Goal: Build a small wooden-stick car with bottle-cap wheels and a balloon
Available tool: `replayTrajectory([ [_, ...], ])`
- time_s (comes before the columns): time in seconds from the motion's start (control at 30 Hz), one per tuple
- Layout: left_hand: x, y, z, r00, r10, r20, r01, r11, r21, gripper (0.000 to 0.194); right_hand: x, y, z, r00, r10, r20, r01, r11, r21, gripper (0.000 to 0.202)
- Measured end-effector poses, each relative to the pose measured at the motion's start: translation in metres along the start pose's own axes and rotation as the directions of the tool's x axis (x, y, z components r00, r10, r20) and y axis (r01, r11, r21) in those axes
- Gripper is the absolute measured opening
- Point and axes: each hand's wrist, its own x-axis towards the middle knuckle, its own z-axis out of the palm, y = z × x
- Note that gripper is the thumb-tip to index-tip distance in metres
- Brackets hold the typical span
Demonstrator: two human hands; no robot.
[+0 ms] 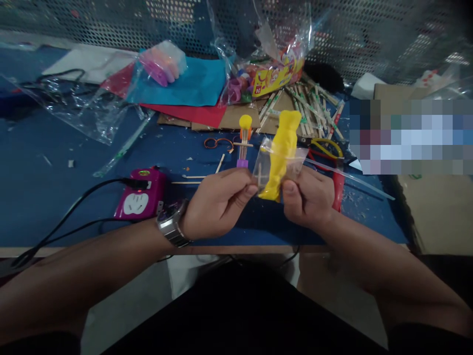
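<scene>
Between my two hands is a small clear plastic bag (263,165) with a long yellow lump of what looks like clay (284,143) sticking up out of it. My left hand (223,202) pinches the bag's left side between thumb and fingers. On the right side, my right hand (308,197) grips the bag near the bottom of the yellow lump. Just beyond my left hand is a small stick figure (244,140) with a yellow ball top, an orange piece and a purple base. Thin wooden sticks (195,177) lie left of it.
A magenta power strip (138,195) with black cables is at the left. Coloured sheets (199,81), a bag of clay pieces (162,64), a yellow-labelled packet (277,76) and wrapped sticks (314,106) lie at the back. Scissors (327,148) and a cardboard box (436,212) are at the right.
</scene>
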Motion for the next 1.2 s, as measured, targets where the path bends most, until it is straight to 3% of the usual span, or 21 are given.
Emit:
replayTrajectory([
  [0.23,-0.004,0.005,0.013,0.993,0.085,0.081,-0.086,0.996,0.008,0.032,-0.003,-0.004,0.007,0.998,-0.006,-0.061,0.007,1.000,0.017,0.034],
  [0.47,-0.001,0.002,0.004,1.000,0.006,-0.022,-0.007,0.999,-0.038,0.030,-0.001,-0.003,0.004,0.993,0.001,-0.115,-0.006,0.999,-0.039,0.035],
  [0.67,-0.007,0.007,0.017,0.994,0.057,0.096,-0.062,0.997,0.041,0.028,-0.003,-0.003,0.008,0.995,-0.023,-0.097,0.022,1.000,-0.009,0.035],
  [0.93,0.001,0.002,0.005,0.998,-0.004,-0.067,0.000,0.998,-0.063,0.026,-0.001,-0.001,0.004,0.991,0.022,-0.135,-0.024,1.000,-0.008,0.031],
  [1.1,-0.005,0.006,0.015,0.994,0.087,0.064,-0.089,0.995,0.035,0.032,-0.003,0.000,0.007,0.996,0.007,-0.084,-0.001,0.997,0.071,0.030],
  [1.2,-0.007,0.007,0.017,0.990,0.109,0.084,-0.112,0.993,0.030,0.033,-0.002,0.001,0.007,0.998,-0.017,-0.066,0.022,0.997,0.072,0.032],
])
